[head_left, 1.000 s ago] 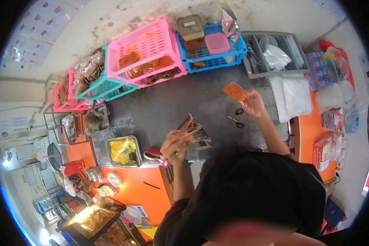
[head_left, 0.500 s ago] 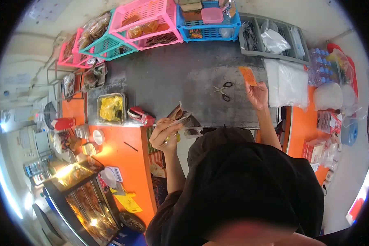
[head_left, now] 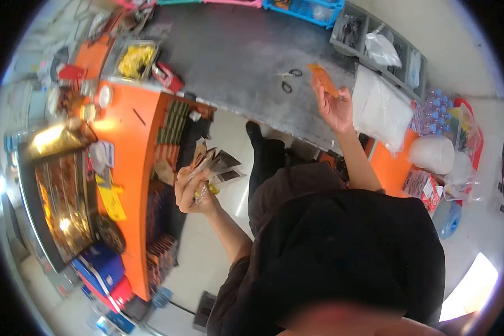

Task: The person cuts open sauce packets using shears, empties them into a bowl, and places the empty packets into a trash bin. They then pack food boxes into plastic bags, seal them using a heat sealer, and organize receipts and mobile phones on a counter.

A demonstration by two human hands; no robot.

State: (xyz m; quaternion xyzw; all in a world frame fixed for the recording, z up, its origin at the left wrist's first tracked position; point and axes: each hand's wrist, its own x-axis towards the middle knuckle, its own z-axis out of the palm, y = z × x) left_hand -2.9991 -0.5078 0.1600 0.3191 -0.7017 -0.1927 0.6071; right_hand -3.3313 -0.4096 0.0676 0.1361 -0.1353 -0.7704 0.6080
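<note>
My left hand (head_left: 191,193) is closed around several small clear packets (head_left: 225,168) with dark brown contents, held over the floor gap beside the counter. A bit of yellow shows under its fingers; I cannot make out what it is. My right hand (head_left: 337,112) pinches a flat orange packet (head_left: 322,80) above the dark counter (head_left: 224,61). Left of that packet, a pair of scissors (head_left: 288,78) lies partly open on the counter. Just to the right of my right hand is a stack of clear plastic bags (head_left: 382,109).
A tray of yellow packets (head_left: 135,61) and a red object (head_left: 168,77) sit at the counter's left end. A grey divided bin (head_left: 355,47) and a blue basket (head_left: 313,11) stand at the back. Left are an orange counter (head_left: 130,140) and a lit glass display case (head_left: 59,190).
The view has turned left and lower, so more floor shows. My left hand with the packets has moved away from the counter edge. My right hand still holds the orange packet, now tilted differently.
</note>
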